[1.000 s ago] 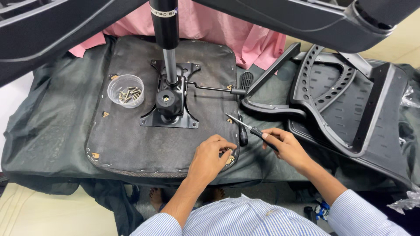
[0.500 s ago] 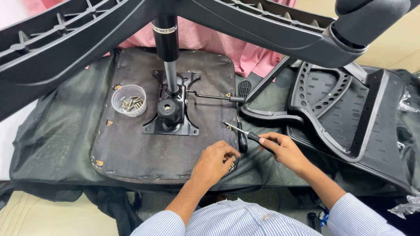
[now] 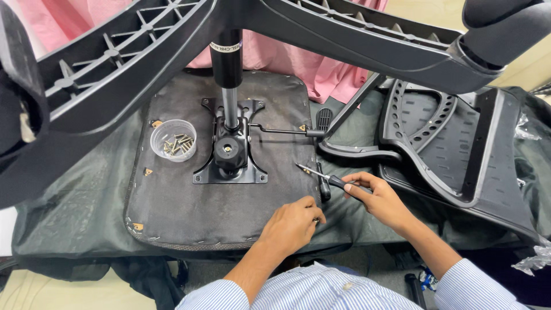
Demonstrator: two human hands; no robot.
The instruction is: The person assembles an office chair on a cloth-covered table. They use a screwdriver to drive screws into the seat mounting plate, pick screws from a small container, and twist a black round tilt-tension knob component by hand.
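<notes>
An upside-down black chair seat (image 3: 189,206) lies on a cloth-covered table. Its metal tilt mechanism (image 3: 231,156) and gas cylinder (image 3: 227,74) stand up at the centre. My right hand (image 3: 380,198) is closed round the black handle of a screwdriver (image 3: 330,179), whose tip points left toward the seat's right edge. My left hand (image 3: 293,225) rests curled on the seat's near right corner, fingertips pinched on something small that I cannot make out. The black star base (image 3: 344,34) spreads overhead across the top of the view.
A clear plastic cup of screws (image 3: 173,139) sits on the seat left of the mechanism. A black plastic backrest frame (image 3: 453,143) lies to the right. A lever with a black knob (image 3: 313,132) sticks out rightward. Pink cloth (image 3: 298,60) lies behind.
The view has shifted closer and lower under the star base. My right hand has drawn the screwdriver slightly nearer the seat's right edge; my left hand stays at the near corner.
</notes>
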